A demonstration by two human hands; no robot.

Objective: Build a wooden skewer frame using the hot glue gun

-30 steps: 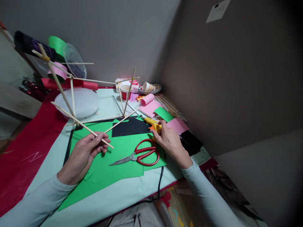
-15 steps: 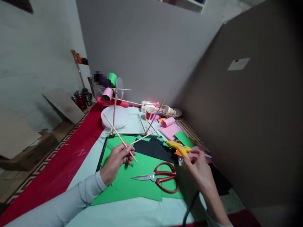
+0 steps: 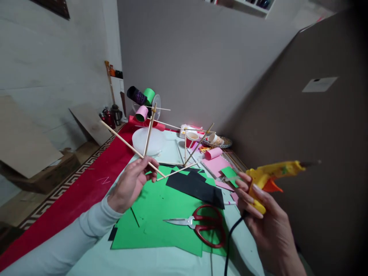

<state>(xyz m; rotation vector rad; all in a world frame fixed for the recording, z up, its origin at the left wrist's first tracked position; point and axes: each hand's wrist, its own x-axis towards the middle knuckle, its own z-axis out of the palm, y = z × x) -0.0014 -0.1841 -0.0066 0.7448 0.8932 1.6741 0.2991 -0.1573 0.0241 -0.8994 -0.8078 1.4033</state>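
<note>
One wooden-stick frame (image 3: 149, 134) is positioned at the centre of the work area, just beyond the left hand (image 3: 132, 180). Several members are assembled: two raised ends of crossed sticks are linked by a long crosspiece, and a yellowish joint (image 3: 154, 110) is visible at the top of the left end. This portion is judged to be largely complete.

The near side is judged to be unfinished. A slanting stick (image 3: 123, 140) is pinched between the thumb and fingers of the left hand; its lower end appears to meet a second stick (image 3: 178, 171). Whether that corner is bonded cannot be told.

A yellow hot-glue gun (image 3: 267, 170) is gripped by the right hand (image 3: 268, 222), with the fingers wrapped around the handle. The nozzle (image 3: 312, 163) is directed to the right, well apart from the frame; no glue is seen being applied. A black cord (image 3: 230, 237) is routed downward from the handle.

Red-handled scissors (image 3: 190, 221) are laid on green sheets (image 3: 161, 226), near a black sheet (image 3: 189, 188). Farther out, a pink paper roll (image 3: 213, 153) and a translucent white round container (image 3: 148, 141) are placed on the table.
</note>
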